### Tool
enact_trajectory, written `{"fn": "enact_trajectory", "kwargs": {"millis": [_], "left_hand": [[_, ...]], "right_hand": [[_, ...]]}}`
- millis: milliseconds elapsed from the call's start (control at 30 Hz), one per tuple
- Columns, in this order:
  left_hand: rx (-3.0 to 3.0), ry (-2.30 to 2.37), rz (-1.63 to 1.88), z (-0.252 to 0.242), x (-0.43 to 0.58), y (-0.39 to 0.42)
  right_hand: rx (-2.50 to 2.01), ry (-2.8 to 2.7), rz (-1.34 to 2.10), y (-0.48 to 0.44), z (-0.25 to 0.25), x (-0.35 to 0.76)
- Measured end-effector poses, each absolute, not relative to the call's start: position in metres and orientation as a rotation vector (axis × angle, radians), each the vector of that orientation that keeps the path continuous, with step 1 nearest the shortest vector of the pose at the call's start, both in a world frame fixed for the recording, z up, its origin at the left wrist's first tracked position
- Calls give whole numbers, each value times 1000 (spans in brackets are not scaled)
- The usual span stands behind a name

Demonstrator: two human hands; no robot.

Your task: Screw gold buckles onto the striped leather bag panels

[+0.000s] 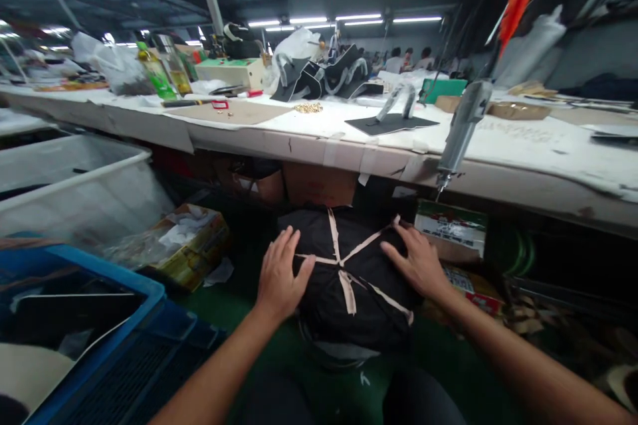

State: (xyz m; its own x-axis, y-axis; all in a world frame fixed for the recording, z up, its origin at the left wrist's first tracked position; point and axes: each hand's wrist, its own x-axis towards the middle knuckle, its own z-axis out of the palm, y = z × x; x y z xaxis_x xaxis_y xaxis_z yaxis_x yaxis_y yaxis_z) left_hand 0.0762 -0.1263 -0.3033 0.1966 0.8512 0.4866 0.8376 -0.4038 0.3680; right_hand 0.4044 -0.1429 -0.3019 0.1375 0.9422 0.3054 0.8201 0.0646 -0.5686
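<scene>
Below the workbench edge sits a round stool seat (369, 305) covered in black cloth, with pale strips tied across it that meet near its middle. My left hand (284, 272) rests on the left side of the seat, fingers stretched out and thumb apart. On the right side, my right hand (416, 259) lies against the cover, thumb spread from the fingers, beside the end of one pale strip. Neither hand holds anything that I can see. The stool's lower part is mostly hidden beneath the seat.
A white-topped workbench (299, 136) runs across, with a black panel with a handle (393, 123) on it. An electric screwdriver (463, 126) hangs at its right edge. Left stand a blue crate (149, 285), a white bin (100, 179) and a carton (199, 246); another box (451, 229) is right.
</scene>
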Motion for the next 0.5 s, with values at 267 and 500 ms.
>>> {"fn": "enact_trajectory", "kwargs": {"millis": [267,500], "left_hand": [[1809,1913,347,-291,112,-1],[1904,1671,6,-276,106,-11]], "right_hand": [[-1907,-1209,1001,-63,-322,432],[-2004,-954,1076,-177,-313,392]]}}
